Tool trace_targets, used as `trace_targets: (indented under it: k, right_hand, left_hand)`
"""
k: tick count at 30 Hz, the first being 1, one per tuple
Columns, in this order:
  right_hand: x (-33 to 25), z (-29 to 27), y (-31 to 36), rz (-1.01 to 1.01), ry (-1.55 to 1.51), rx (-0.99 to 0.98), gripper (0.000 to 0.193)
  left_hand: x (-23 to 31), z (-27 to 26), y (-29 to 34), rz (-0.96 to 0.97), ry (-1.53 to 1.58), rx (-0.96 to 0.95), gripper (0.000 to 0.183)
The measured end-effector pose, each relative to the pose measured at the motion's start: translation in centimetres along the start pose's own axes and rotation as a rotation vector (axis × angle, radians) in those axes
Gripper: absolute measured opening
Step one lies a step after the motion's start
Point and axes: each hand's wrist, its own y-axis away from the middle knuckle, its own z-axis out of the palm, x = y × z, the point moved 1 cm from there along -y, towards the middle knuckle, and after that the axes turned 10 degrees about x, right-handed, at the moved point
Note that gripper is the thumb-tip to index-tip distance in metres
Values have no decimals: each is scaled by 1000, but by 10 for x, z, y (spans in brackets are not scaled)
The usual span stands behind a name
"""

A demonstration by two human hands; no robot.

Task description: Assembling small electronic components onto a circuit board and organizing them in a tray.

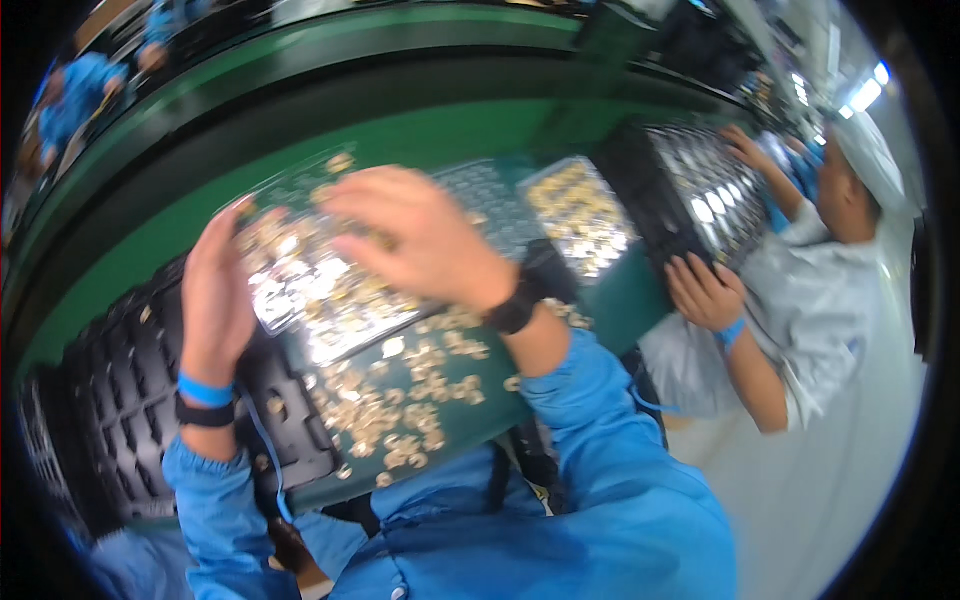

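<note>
We work at a long green bench [630, 300] curving across the middle of the frame, bounded behind by a dark rail [420, 75] and in front by an edge close to our body. At the right side, a co-worker [815, 290] handles a black tray [650, 190], closing off room that way; at the left side, black compartmented trays [115, 380] crowd our left elbow. Left of centre lies the clear tray we are handling [310, 285], heaped with shiny pieces; a clear tray full of gold-coloured pieces [585, 215] sits right of centre, with a pocketed clear tray [480, 190] between them. Our right hand [415, 230] hangs over the heaped tray, fingers loosely curled and thumb well apart, with no piece evidently held. Our left hand [217, 300] stands at that tray's left edge, fingers straight and close together; blur keeps us from telling whether it grips. We judge the step to be spreading or settling the pieces, so the next move calls for a steady tray and a light sweep. Smallest are the loose pieces [420, 385] below it, some near the front edge; bare green toward the lower right offers more room.
</note>
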Motion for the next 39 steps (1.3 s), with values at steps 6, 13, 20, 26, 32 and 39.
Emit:
trace_targets:
  k: [6, 13, 20, 26, 32, 39]
  right_hand:
    - [-36, 17, -22, 1, 116, -149, 69]
    - [-23, 61, -27, 2, 150, -214, 65]
    - [-25, 53, -20, -82, 160, -273, 40]
    - [-30, 39, -17, -55, 121, -318, 33]
    - [-28, 25, -7, -160, 48, -204, 28]
    - [-20, 17, 7, -83, -4, -252, 25]
  left_hand:
    - [-8, -16, -15, 44, 70, 40, 32]
    - [-12, -19, -17, -54, 150, -16, 30]
    - [-9, -3, -8, -23, 113, -33, 36]
    - [-6, -2, -5, -13, 102, -38, 40]
    - [-7, 0, -4, 20, 119, -21, 43]
    - [-4, -8, -5, -40, 108, -151, 50]
